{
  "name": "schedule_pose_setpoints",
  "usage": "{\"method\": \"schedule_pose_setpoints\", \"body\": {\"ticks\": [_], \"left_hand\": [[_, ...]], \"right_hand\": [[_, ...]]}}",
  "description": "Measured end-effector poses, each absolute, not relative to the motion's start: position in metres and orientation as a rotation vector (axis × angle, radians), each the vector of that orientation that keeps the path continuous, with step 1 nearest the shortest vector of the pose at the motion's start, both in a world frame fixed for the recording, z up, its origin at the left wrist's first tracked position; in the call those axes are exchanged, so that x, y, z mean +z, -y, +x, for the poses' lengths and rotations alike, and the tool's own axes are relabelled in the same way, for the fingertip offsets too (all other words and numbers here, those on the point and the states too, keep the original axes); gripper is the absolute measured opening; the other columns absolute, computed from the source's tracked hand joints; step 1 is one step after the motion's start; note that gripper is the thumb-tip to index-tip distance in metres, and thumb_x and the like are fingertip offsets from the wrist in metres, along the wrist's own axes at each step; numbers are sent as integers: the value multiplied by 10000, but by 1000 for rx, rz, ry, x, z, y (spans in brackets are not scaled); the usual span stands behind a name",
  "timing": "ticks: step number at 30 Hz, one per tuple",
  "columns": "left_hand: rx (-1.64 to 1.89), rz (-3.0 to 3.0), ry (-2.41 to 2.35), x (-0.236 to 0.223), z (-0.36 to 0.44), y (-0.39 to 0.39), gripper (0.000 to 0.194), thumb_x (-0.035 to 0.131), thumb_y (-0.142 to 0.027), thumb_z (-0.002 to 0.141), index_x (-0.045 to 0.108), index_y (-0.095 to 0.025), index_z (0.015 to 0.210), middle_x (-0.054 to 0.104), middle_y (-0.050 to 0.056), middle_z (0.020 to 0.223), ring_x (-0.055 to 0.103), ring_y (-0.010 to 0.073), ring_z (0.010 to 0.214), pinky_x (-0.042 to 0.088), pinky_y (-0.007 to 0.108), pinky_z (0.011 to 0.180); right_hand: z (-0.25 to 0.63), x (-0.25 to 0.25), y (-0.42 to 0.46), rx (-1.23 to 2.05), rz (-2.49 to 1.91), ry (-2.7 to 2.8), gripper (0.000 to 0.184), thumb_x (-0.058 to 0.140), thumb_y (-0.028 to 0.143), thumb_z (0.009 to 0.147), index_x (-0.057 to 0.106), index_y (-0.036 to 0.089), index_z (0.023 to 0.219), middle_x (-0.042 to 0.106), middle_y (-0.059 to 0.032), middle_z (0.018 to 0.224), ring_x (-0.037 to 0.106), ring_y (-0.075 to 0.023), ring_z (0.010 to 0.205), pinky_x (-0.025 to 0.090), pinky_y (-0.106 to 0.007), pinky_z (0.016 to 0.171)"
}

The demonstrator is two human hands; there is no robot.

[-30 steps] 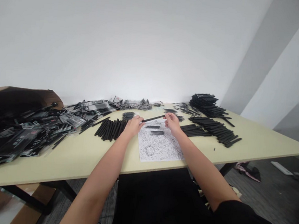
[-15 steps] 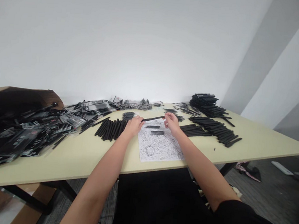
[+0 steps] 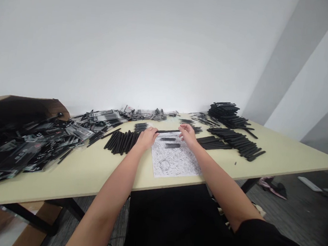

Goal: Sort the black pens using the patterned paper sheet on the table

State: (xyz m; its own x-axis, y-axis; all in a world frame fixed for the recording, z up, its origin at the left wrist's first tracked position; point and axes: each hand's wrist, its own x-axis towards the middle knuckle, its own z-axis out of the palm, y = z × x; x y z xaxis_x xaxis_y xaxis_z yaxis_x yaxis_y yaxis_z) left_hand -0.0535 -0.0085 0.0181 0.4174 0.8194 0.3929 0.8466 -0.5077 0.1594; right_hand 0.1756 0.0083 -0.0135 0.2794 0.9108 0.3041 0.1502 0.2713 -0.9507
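A slim black pen (image 3: 168,131) stretches level between my two hands above the far end of a scribbled white sheet (image 3: 177,165). My left hand (image 3: 148,137) is closed on its left end, and my right hand (image 3: 187,135) pinches the other end; the fingertips partly hide both ends. On the sheet, just below the pen, lie two small groups of thin dark sticks that look like pen refills (image 3: 172,146). A row of thicker black pens (image 3: 123,141) lies left of my left hand. More black pens (image 3: 214,143) lie beyond my right wrist.
An open cardboard box (image 3: 58,107) spills black plastic packets (image 3: 34,147) across the table's left side. Clear wrappers (image 3: 146,114) line the wall. A tall stack of black pens (image 3: 224,110) stands at the back right, with another row (image 3: 240,142) before it. The table (image 3: 288,156) extends right.
The pen's right end has dropped slightly, so it lies more level. My right hand has shifted a little to the left; my left hand has hardly moved.
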Motion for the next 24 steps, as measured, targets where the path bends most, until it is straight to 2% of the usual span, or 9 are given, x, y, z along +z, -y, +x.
{"method": "schedule_pose_setpoints", "body": {"ticks": [6,8,12,20,24], "left_hand": [[-674,-2599,1518,19,-54,9,258,382,-327,992,571,-215,1127,609,79,1129,576,222,1068,453,311,836],[-671,-2603,1513,19,-54,9,261,375,-332,995,567,-215,1126,608,79,1131,577,224,1068,452,313,828],[-645,-2585,1529,17,-53,8,261,363,-337,997,564,-201,1095,610,91,1118,584,229,1043,449,315,804],[-633,-2571,1540,16,-53,6,266,346,-340,1003,559,-195,1067,614,98,1104,588,227,1024,442,310,794],[-655,-2592,1528,16,-53,6,274,334,-348,1005,558,-208,1080,611,91,1113,587,224,1021,444,307,785]], "right_hand": [[180,-21,-13,581,-1253,1242,414,572,613,708,554,202,760,555,14,644,507,-136,599,419,-268,580],[181,-24,-17,574,-1239,1266,434,551,639,702,543,206,737,537,18,603,504,-144,593,418,-277,583],[181,-27,-24,546,-1197,1289,425,550,617,686,542,205,792,592,-19,735,537,-155,661,431,-276,582],[183,-31,-26,470,-1218,1388,334,583,420,695,589,190,938,651,-70,1002,555,-142,647,468,-304,609],[183,-30,-22,368,-1263,1483,311,540,450,785,628,187,925,671,-75,966,556,-166,660,479,-353,689]]}}
